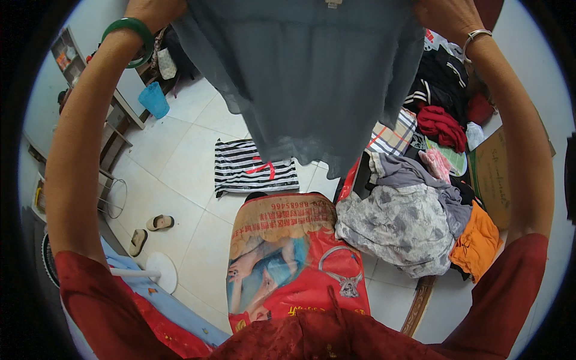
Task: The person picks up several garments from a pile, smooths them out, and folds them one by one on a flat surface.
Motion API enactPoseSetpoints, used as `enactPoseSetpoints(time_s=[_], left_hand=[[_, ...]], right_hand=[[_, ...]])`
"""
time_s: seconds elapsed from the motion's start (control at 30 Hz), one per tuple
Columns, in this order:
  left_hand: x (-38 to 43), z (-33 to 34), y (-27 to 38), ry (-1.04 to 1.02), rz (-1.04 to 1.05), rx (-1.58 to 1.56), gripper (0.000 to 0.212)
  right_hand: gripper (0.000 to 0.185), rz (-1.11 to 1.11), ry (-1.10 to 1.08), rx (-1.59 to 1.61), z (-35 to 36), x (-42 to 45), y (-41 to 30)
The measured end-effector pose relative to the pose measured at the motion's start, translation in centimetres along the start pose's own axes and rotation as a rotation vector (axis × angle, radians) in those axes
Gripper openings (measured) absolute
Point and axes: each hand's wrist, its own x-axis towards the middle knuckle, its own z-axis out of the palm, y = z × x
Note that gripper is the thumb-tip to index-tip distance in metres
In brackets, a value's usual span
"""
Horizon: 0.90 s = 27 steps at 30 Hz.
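A thin dark grey top (306,85) hangs spread out in front of me, its label at the upper edge of the view. My left hand (157,11), below a green bangle (128,42), grips one upper side of it. My right hand (445,15) holds the opposite side, with a silver bangle (476,38) on that wrist. The fingertips of both hands are partly cut off or hidden by the cloth. Beneath the hem lies a black-and-white striped plastic bag (256,180) on the floor. A red apron with a printed picture (310,256) covers my lap.
To the right lies a heap of clothes, including a patterned grey-white garment (400,229), an orange one (477,243) and a dark red one (441,128). A cardboard box (490,180) stands beside it. On the left are a blue bin (154,100), slippers (160,222) and a white round base (162,273).
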Motion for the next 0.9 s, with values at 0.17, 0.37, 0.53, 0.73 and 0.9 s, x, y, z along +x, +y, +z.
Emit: enactPoseSetpoints(time_s=[0.17,0.37,0.53,0.73,0.9], left_hand=[[-0.4,0.2,0.9,-0.055,-0.03,0.05,0.028],[-1.3,1.2,2.1,0.01,0.008,0.084,0.032],[0.3,1.0,3.6,0.083,0.008,-0.088,0.038],[-2.9,4.0,10.4,0.364,0.18,-0.806,0.036],[-11.2,-5.0,31.2,-0.057,0.385,-1.844,0.075]], right_hand=[[0.008,0.026,-0.112,0.026,0.2,-0.1,-1.0],[0.013,0.112,-0.256,-0.009,2.0,-0.7,-1.6],[0.018,0.24,-0.237,-0.074,1.7,-1.9,1.7],[0.024,0.345,-0.334,-0.115,2.2,-14.2,7.6],[0.043,0.52,-0.34,0.114,-1.6,-31.5,0.3]])
